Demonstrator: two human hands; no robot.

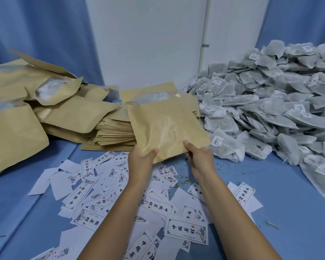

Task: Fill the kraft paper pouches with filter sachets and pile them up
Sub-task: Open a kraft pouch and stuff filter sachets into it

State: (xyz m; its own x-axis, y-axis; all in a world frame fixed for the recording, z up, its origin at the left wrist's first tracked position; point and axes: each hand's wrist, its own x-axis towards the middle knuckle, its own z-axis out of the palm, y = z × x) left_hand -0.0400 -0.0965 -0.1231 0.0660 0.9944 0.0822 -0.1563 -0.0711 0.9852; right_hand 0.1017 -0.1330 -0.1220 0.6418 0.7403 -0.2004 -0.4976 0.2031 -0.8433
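Both hands hold one kraft paper pouch [167,126] up over the blue surface, its open mouth turned away from me. My left hand [142,159] grips its near left corner and my right hand [199,156] pinches its near right edge. A bulge shows through the pouch's paper. Behind it lies a flat stack of empty pouches [113,134]. Filled pouches [51,102] are heaped at the left. A large heap of grey filter sachets [270,102] with strings and small tags covers the right side.
Printed white paper labels [105,196] lie scattered over the blue cloth [270,188] under my forearms. A white wall panel [148,44] and blue curtains stand behind. Small green crumbs dot the cloth near the sachets.
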